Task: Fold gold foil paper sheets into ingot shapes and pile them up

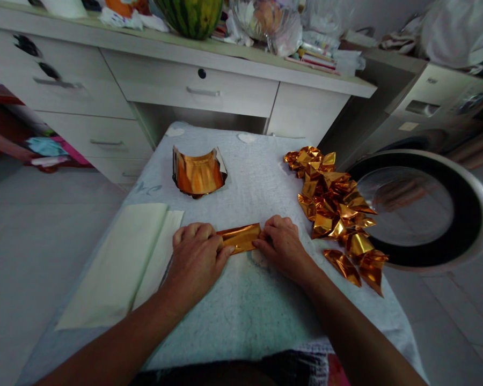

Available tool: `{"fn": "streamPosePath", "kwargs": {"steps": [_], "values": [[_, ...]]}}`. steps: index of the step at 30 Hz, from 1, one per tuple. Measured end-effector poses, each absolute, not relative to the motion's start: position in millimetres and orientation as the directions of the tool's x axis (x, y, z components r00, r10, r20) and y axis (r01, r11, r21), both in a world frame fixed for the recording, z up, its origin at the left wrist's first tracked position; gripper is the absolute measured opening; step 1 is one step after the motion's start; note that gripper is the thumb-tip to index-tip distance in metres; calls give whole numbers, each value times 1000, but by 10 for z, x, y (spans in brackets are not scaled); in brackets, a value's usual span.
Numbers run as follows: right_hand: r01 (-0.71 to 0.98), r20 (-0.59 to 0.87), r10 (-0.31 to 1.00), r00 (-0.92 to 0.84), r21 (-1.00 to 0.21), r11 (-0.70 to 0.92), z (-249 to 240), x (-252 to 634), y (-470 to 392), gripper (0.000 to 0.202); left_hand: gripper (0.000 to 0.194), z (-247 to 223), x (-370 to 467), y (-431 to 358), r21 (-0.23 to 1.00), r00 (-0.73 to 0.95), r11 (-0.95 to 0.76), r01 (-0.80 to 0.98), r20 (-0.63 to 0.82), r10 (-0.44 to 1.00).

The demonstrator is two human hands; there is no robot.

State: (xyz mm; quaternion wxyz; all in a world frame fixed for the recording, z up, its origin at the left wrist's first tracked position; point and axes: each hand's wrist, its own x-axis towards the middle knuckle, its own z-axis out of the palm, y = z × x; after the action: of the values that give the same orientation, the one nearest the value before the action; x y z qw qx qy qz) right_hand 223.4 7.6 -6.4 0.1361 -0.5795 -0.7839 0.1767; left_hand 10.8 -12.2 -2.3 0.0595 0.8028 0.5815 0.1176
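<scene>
A flat strip of shiny gold foil paper [241, 238] lies between my hands on the cloth-covered table [245, 300]. My left hand [199, 252] pinches its left end, thumb along the near edge. At the right end, my right hand [280, 244] grips it with thumb and curled fingers. Beyond them, toward the left, stands a curved stack of gold foil sheets [200, 172]. Folded gold foil pieces [334, 203] make a heap to the right of my right hand. Beside my left forearm rest pale folded paper sheets [116, 262].
A white drawer cabinet [233, 91] runs along the back, its top holding a watermelon [191, 16], plastic bags and papers. At the right, a washing machine's round door [414, 206] hangs open close to the table edge.
</scene>
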Motion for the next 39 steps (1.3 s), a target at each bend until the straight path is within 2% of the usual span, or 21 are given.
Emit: {"fn": "streamPosePath", "kwargs": {"steps": [11, 22, 25, 28, 32, 39], "values": [[849, 48, 970, -240, -474, 233, -67, 2222, 63, 20, 21, -5, 109, -125, 236, 291, -310, 921, 115, 950], [875, 57, 978, -202, -438, 206, -83, 2311, 94, 23, 22, -18, 108, -137, 226, 286, -304, 926, 110, 952], [855, 111, 965, -235, -448, 260, -66, 2286, 72, 16, 22, -13, 116, -130, 226, 284, -301, 926, 107, 953], [819, 204, 923, -325, -426, 383, -58, 2233, 40, 5, 22, -9, 124, -129, 226, 281, -299, 927, 108, 953], [743, 209, 847, -489, -409, 530, -84, 2166, 18, 16, 23, -11, 119, -132, 228, 297, -314, 921, 109, 949], [758, 151, 893, -424, -481, 441, -77, 2129, 19, 11, 23, -3, 117, -133, 228, 309, -328, 917, 117, 944]]}}
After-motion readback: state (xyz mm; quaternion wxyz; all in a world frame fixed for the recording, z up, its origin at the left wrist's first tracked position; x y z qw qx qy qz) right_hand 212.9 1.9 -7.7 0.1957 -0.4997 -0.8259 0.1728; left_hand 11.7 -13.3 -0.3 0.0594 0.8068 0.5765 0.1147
